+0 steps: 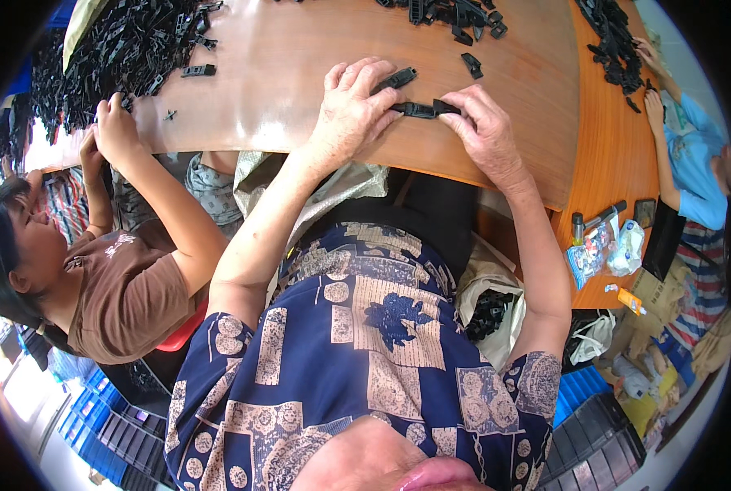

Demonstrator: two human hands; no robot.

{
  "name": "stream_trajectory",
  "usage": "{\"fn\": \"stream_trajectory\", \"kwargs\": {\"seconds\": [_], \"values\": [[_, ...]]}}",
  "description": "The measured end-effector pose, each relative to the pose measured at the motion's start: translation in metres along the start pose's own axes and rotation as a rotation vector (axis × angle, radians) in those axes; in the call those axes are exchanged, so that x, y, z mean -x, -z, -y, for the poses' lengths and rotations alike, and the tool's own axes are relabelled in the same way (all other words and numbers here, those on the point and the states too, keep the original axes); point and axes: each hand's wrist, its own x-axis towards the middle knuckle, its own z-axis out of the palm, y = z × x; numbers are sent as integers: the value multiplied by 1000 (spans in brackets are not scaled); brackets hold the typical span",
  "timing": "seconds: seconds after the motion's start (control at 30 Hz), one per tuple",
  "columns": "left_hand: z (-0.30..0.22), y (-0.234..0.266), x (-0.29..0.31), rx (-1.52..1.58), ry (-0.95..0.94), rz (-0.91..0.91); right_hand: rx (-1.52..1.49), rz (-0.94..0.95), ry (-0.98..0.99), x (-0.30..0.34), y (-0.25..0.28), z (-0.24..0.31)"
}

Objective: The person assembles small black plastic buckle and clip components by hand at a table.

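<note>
Over the wooden table [292,106] my two hands meet at a black plastic part [416,110]. The fingertips of my left hand [349,110] close on one end of it. A second black piece [398,79] sits by that hand's upper fingers, apparently tucked in them. At the other end, my right hand [482,131] pinches a small black plastic piece [445,107] between thumb and fingers, touching or nearly touching the part. Whether the two are joined I cannot tell. A loose black piece [471,65] lies just beyond my right hand, and another [198,70] farther left.
A large heap of black parts [128,57] covers the far left; smaller piles lie at the far middle [455,12] and far right [611,41]. Co-workers sit at left [128,303] and right [697,155]. A sack of black parts [490,315] stands below the table edge.
</note>
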Motion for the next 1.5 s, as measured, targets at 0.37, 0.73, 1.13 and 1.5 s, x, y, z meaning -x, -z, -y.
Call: {"fn": "stream_trajectory", "kwargs": {"seconds": [0.37, 0.73, 1.13, 1.5], "values": [[7, -2, 4, 84, 93, 4, 382, 179, 283, -15, 11, 5], [2, 2, 1, 199, 111, 2, 380, 275, 201, -20, 16, 5], [6, -3, 1, 174, 91, 1, 332, 209, 131, -24, -10, 10], [18, -5, -17, -48, 272, 112, 687, 76, 99, -62, 16, -39]]}}
